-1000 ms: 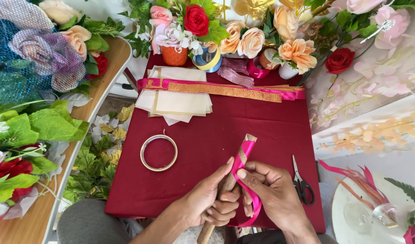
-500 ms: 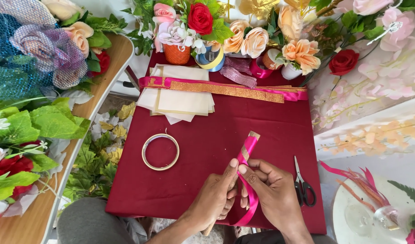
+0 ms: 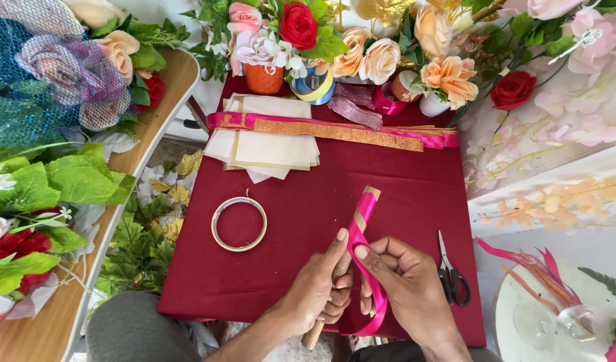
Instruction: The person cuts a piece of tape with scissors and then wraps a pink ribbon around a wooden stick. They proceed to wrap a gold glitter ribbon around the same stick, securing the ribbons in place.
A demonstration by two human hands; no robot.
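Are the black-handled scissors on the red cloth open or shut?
Shut: the black-handled scissors lie flat on the red cloth, blades together as one narrow point.

A dark red cloth (image 3: 415,194) covers the work table in even daylight. A wooden side table (image 3: 154,127) at left carries netted bouquets and green leaves, artificial roses (image 3: 301,23) line the far edge, and a floral-printed sheet (image 3: 556,121) spreads at right.
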